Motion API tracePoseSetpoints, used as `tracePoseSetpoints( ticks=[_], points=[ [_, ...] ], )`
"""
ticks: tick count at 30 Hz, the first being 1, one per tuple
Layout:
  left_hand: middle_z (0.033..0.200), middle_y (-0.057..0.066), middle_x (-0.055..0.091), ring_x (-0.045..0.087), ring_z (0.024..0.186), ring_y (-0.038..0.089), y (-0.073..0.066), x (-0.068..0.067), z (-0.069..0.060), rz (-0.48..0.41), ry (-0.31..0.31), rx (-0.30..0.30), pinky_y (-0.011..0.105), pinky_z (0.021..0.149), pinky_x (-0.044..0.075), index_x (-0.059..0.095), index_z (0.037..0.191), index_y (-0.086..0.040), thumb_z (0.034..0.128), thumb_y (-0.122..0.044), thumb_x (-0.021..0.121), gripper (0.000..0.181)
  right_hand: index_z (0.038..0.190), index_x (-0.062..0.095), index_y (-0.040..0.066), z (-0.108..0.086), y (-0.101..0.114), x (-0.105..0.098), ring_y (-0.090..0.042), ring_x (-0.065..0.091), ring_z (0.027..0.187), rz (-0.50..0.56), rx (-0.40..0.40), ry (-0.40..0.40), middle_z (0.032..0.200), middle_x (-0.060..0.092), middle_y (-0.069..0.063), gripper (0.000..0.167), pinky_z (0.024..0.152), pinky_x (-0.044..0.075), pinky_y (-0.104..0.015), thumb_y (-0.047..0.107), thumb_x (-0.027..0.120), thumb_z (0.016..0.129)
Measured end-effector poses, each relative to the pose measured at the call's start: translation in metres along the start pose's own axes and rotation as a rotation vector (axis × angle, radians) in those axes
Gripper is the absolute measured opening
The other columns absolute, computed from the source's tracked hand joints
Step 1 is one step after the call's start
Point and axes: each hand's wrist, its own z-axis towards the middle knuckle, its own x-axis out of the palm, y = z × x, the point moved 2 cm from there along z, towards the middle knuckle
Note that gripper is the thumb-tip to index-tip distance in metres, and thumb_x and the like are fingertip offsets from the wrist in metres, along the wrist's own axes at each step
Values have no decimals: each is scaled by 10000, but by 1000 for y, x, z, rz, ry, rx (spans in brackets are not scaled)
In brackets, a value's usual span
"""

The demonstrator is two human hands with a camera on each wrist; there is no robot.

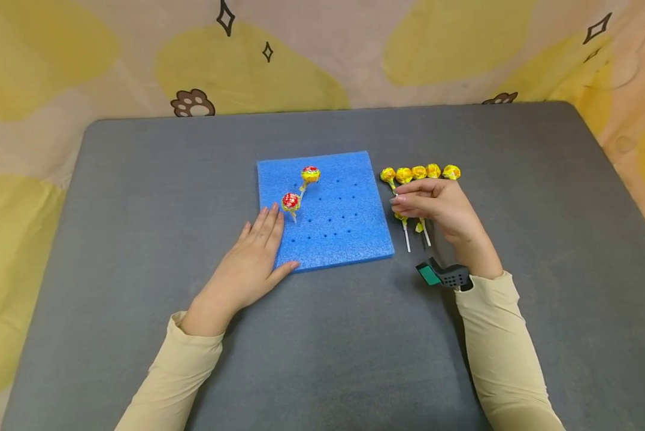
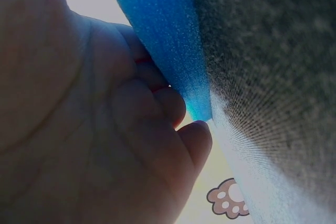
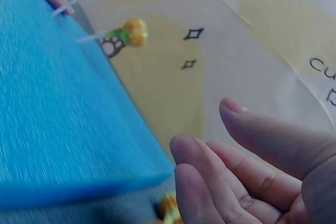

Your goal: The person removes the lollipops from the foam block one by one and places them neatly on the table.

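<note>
A blue foam board (image 1: 333, 179) with rows of small holes lies on the table. Two lollipops stand in it by their sticks: a red-topped lollipop (image 1: 290, 202) near the left edge and a yellow and red lollipop (image 1: 310, 174) farther back. My left hand (image 1: 249, 263) rests on the board's left edge, fingers straight and thumb by the near corner. Right of the board, my right hand (image 1: 435, 206) hovers over a group of yellow-wrapped lollipops (image 1: 419, 172), partly covering them. In the right wrist view, its thumb and fingers (image 3: 210, 171) are apart with nothing between them.
The grey table (image 1: 311, 347) extends around the board, with rounded far corners. Behind it hangs a yellow and cream patterned cloth (image 1: 300, 66). A dark strap device with a green face (image 1: 443, 274) sits at the right wrist.
</note>
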Motion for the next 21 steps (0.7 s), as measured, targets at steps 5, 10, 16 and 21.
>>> tracePoseSetpoints(
  ticks=[5,10,16,21],
  points=[
    [1562,178,24,23,1431,315,0,0,0,2,1,-2,515,1115,124,149,1474,60,942,-465,512,830,1106,537,-227,7,0,12,-157,701,766,-77,5,14,836,714,-25,373,705,546,-276,31,664,868],
    [1562,177,22,21,1431,314,1,1,0,3,4,-5,512,1117,119,149,1475,57,943,-467,510,829,1095,569,-203,15,0,25,-166,701,768,-77,15,26,835,714,-43,360,706,547,-285,38,684,854],
    [1563,176,23,24,1432,311,1,2,0,-2,-3,-7,507,1119,122,149,1476,56,942,-466,512,830,1093,565,-208,24,3,40,-172,698,759,-31,21,41,825,712,-75,357,705,550,-291,7,692,837],
    [1563,176,17,16,1432,309,1,2,0,-2,2,-9,506,1119,122,144,1476,55,946,-464,506,826,1080,579,-199,31,4,51,-178,700,754,-30,10,41,815,712,-70,339,705,553,-304,-1,694,830]
  ],
)
